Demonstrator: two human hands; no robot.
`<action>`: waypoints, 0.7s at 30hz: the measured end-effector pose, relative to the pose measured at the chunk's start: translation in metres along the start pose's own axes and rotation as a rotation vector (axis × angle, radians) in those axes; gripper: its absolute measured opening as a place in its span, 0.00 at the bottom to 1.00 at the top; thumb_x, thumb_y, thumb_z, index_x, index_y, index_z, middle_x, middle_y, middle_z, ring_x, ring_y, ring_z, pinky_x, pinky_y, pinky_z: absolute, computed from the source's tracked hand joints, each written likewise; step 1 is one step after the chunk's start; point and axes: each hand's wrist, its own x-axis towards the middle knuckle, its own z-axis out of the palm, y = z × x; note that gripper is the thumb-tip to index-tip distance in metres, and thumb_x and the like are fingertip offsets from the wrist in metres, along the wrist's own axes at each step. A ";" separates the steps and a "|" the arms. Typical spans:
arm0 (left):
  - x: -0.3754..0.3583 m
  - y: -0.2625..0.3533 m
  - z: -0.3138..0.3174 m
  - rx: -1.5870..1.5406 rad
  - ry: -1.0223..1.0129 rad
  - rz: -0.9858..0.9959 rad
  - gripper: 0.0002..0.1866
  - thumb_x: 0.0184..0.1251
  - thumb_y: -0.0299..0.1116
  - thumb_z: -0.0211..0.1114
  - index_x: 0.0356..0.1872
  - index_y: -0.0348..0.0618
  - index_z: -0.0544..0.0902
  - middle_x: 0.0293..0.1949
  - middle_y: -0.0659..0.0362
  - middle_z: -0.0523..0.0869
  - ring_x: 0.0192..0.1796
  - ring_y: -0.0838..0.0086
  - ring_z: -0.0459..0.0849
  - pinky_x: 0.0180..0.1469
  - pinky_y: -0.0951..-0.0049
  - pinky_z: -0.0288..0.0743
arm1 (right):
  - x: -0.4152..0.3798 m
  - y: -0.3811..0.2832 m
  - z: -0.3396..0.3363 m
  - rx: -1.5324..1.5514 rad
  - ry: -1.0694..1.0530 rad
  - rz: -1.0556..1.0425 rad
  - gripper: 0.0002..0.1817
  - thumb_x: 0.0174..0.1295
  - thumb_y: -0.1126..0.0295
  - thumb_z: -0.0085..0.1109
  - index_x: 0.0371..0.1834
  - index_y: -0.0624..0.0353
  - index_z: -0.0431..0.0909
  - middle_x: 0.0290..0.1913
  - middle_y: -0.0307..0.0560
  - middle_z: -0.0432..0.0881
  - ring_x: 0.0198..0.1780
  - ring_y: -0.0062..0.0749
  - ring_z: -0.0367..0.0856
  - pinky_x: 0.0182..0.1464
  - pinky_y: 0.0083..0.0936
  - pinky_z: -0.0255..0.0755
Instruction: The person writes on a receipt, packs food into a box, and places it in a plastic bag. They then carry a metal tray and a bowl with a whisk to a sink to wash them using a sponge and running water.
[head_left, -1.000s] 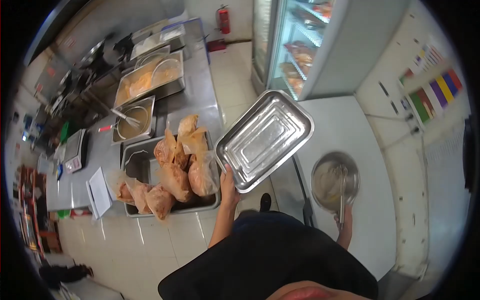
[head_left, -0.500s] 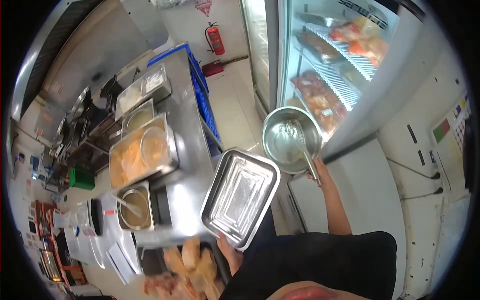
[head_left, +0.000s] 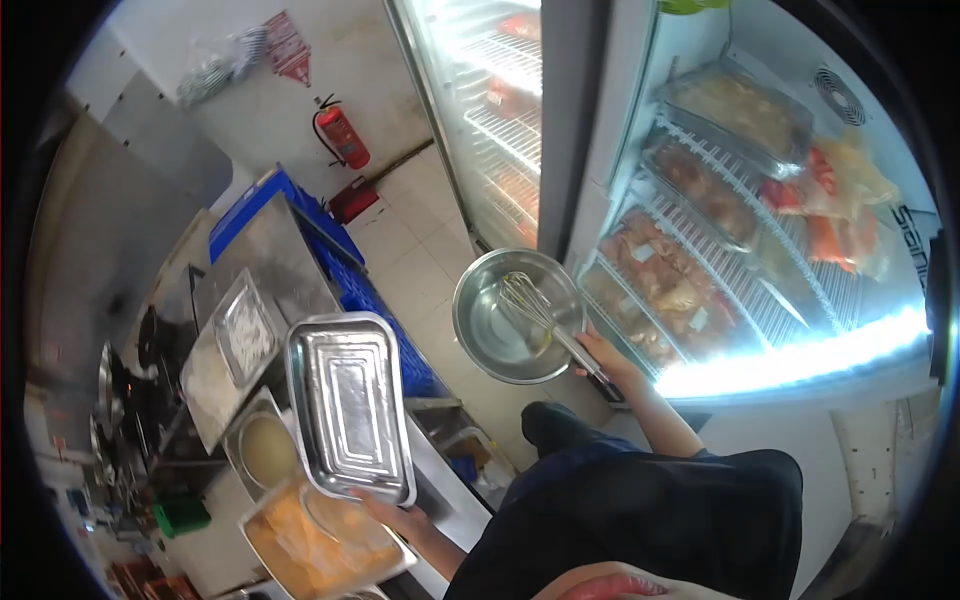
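My left hand (head_left: 392,514) is closed on the near edge of a shallow rectangular steel tray (head_left: 352,410). The tray is bare inside and tilted toward me, above the edge of the steel counter. My right hand (head_left: 610,362) grips the rim of a round steel mixing bowl (head_left: 480,335), its fingers partly hidden. A wire whisk (head_left: 545,318) leans in the bowl, its handle lying over the rim against that same hand. A little wet residue shows in the bowl. Just beyond the bowl stands a lit refrigerator (head_left: 690,225) with wire shelves.
Wrapped trays of meat (head_left: 665,275) and bagged food (head_left: 830,215) fill the refrigerator shelves. On the left counter are a pan of orange-coloured pieces (head_left: 315,555), a pan of pale liquid (head_left: 268,450) and a tray of white powder (head_left: 245,335). Blue crates (head_left: 355,270) stand beneath; a fire extinguisher (head_left: 343,136) hangs behind.
My view has turned right and moved toward the refrigerator, which fills more of the frame. Tray and bowl have shifted left in view, still held. The pan of raw chicken has left the view.
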 end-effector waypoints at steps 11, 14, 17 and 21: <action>0.259 0.031 0.233 -0.278 0.052 0.166 0.38 0.64 0.55 0.56 0.65 0.36 0.61 0.62 0.51 0.67 0.62 0.65 0.69 0.64 0.65 0.62 | 0.284 -0.095 0.161 -0.147 -0.158 0.124 0.28 0.68 0.68 0.37 0.70 0.41 0.43 0.29 0.44 0.71 0.16 0.22 0.66 0.13 0.20 0.67; 0.302 0.061 0.279 -0.183 0.163 0.112 0.38 0.68 0.56 0.49 0.64 0.29 0.59 0.63 0.47 0.65 0.62 0.61 0.67 0.62 0.61 0.64 | 0.354 -0.136 0.223 -0.110 -0.225 0.088 0.30 0.67 0.67 0.39 0.70 0.38 0.40 0.31 0.45 0.72 0.17 0.24 0.69 0.13 0.21 0.69; 0.360 0.057 0.323 -0.175 0.135 0.103 0.39 0.68 0.56 0.49 0.65 0.31 0.57 0.63 0.46 0.65 0.62 0.58 0.67 0.64 0.61 0.63 | 0.453 -0.172 0.262 -0.101 -0.205 0.083 0.31 0.67 0.67 0.40 0.70 0.38 0.39 0.28 0.44 0.71 0.15 0.25 0.69 0.13 0.22 0.69; 0.465 0.021 0.407 -0.077 0.046 0.120 0.38 0.68 0.56 0.50 0.65 0.30 0.57 0.62 0.46 0.65 0.62 0.59 0.68 0.64 0.61 0.63 | 0.549 -0.221 0.303 -0.067 -0.187 0.018 0.32 0.66 0.68 0.40 0.71 0.37 0.39 0.25 0.43 0.70 0.13 0.26 0.68 0.12 0.23 0.69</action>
